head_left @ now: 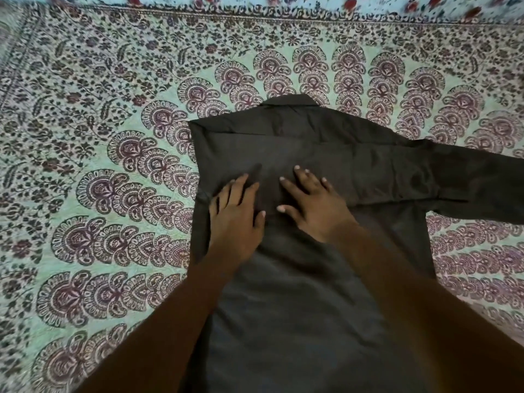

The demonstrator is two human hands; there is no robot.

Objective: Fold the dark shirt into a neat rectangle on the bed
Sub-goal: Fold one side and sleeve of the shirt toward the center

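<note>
A bedroom in a home, by the look of it. The whole view is taken up by a printed bedspread (107, 114), pale green with maroon paisley fans and a border of leafy vines. Along its far edge lies a second cloth (326, 5), light blue with red flowers. A dark shirt (283, 143) lies spread flat on the cover — clothing, not work gear.

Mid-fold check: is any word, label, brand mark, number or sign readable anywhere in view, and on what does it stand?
None can be read.
Dark shirt: no tag, logo or print on the side that shows.
Bedspread: floral and paisley pattern only, no lettering.
The left hand and right hand lie flat on the shirt, so whatever is under them is hidden.
</note>
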